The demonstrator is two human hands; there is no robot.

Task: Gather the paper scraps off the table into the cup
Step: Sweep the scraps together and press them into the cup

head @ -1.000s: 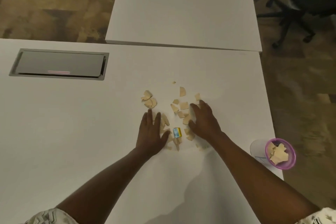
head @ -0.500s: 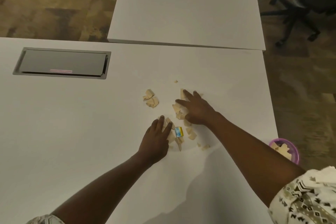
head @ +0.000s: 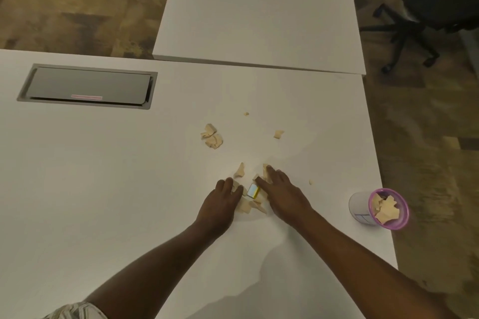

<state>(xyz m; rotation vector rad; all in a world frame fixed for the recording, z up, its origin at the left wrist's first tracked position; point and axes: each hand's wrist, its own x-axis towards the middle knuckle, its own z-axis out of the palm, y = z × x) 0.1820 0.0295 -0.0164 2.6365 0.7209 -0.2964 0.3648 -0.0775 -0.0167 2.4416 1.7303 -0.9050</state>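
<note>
Drawn back toward the body since a moment ago, the right hand point(head: 281, 195) lies flat, fingers spread, raking tan torn paper scraps point(head: 252, 203) against the left hand point(head: 220, 202), loosely open, gripping nothing. Farther scraps point(head: 212, 136) lie apart on the white table point(head: 103, 189). The purple-rimmed cup point(head: 379, 208), partly filled, stands near the right edge.

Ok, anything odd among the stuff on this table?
Yes: a small blue-and-yellow rectangular item lies in the pile of beige paper scraps between both hands; it isn't plain paper like the rest. What it is can't be told.
</note>
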